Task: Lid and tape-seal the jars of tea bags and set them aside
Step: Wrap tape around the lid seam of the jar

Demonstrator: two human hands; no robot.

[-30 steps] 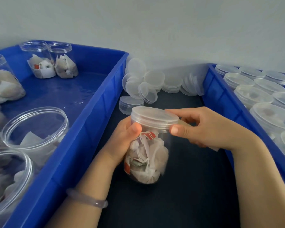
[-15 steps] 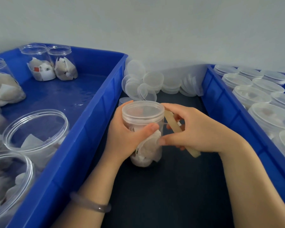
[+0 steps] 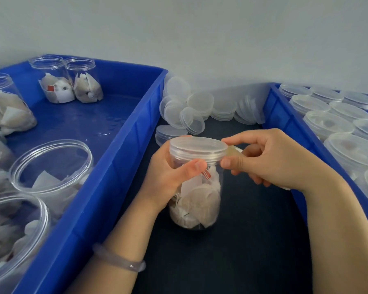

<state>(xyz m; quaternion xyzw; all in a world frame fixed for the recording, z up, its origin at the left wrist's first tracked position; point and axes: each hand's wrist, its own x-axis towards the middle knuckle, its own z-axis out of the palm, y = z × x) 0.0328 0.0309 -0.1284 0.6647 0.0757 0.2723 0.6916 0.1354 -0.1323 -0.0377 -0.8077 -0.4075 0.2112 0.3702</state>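
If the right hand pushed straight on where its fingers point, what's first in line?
The lid of the jar that the left hand grips; the right hand, pinching tape, seems to touch its rim.

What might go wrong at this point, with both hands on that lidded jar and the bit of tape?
1. The right hand pinches the tape right at the rim of the lid; it may crease or stick to the fingers instead of the seam.
2. The left hand grips the jar only near its top, so a hard press might tip it.
3. The loose lids lie close behind and might get knocked.
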